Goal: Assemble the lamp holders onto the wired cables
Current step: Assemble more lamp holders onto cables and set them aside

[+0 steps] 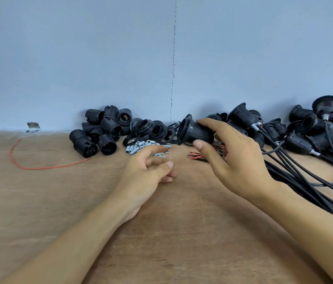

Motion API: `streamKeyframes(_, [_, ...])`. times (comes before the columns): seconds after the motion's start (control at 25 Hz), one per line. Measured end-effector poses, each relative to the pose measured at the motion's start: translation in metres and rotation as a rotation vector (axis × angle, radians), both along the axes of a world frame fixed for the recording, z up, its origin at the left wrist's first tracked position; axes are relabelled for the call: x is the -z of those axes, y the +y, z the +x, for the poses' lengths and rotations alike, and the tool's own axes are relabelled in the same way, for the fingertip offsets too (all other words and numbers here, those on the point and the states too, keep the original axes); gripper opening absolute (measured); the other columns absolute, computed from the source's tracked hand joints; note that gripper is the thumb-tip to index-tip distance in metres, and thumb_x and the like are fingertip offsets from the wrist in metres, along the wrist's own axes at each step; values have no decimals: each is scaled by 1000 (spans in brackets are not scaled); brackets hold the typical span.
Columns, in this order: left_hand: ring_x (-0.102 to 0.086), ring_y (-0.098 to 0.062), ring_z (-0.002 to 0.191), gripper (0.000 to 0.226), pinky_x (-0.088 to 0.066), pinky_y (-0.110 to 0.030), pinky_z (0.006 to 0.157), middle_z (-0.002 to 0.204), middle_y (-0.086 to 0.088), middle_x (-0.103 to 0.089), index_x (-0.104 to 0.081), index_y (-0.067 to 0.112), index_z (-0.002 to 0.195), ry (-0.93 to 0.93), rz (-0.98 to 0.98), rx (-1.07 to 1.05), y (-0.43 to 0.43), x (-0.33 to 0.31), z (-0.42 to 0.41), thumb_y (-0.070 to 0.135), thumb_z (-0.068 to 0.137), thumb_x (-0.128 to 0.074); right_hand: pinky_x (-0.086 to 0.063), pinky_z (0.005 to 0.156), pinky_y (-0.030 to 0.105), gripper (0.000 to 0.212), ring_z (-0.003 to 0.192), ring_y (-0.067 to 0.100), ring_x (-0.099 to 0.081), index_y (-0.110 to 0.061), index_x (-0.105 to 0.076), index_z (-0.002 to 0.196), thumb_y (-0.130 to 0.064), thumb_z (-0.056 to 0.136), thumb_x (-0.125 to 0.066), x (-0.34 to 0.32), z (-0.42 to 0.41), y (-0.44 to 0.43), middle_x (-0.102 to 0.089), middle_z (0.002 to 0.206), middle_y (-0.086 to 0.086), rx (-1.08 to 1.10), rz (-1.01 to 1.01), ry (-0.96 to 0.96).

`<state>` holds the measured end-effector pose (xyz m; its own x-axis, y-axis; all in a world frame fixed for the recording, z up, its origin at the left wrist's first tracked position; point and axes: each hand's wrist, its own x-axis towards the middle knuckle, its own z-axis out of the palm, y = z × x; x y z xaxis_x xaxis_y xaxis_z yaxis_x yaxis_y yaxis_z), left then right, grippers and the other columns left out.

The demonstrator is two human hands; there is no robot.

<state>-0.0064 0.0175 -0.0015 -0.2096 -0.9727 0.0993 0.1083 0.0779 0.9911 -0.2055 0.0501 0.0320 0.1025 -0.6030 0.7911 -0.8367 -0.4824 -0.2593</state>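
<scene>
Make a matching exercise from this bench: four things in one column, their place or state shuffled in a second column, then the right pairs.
1 red wire
2 flanged lamp holder
3 metal sleeves
4 left hand

A relaxed, holding nothing
B lying alone at the left of the table
C gripped by the right hand
D heaped in front of the black rings

Pairs: 1-B, 2-C, 3-D, 4-A

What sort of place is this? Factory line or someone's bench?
Probably a small assembly workbench: loose lamp holder shells piled by the wall, wired holders heaped with black cables, metal tubes on a wooden table. Right hand holds a lamp holder.
</scene>
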Motion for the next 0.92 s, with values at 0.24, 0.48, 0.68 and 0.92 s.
streamKeyframes(0.24, [-76, -25, 84, 28, -61, -28, 77, 85, -7, -77, -68, 23, 112, -52, -30, 38, 0, 2, 1, 3, 93, -70, -53, 71, 30, 38, 97, 8, -64, -25, -60, 128, -47, 97, -58, 6, 1, -1, -67, 117, -14, -4, -16, 121])
streamKeyframes(0.48, [-74, -16, 83, 15, -57, -22, 76, 82, -1, -77, -73, 18, 102, -209, -79, 56, 1, 2, -2, 7, 94, -69, -56, 68, 33, 35, 101, 15, -68, -19, -67, 123, -39, 94, -68, 2, 10, -8, -71, 117, -8, 41, -93, 283])
streamKeyframes(0.68, [-73, -11, 80, 16, -54, -16, 72, 82, 0, -77, -74, 22, 98, -259, -96, 41, 3, 1, -2, 7, 93, -69, -47, 60, 31, 32, 89, 21, -68, -24, -66, 119, -44, 94, -63, -24, 8, -25, -72, 103, -7, 228, -110, 245])
streamKeyframes(0.92, [-72, -8, 78, 17, -54, -18, 74, 80, 3, -76, -75, 26, 94, -314, -125, 29, 6, 0, -2, 10, 93, -70, -36, 69, 35, 37, 106, 29, -59, -26, -54, 128, -47, 98, -50, -39, -37, -58, -65, 118, -1, 487, 19, 18])
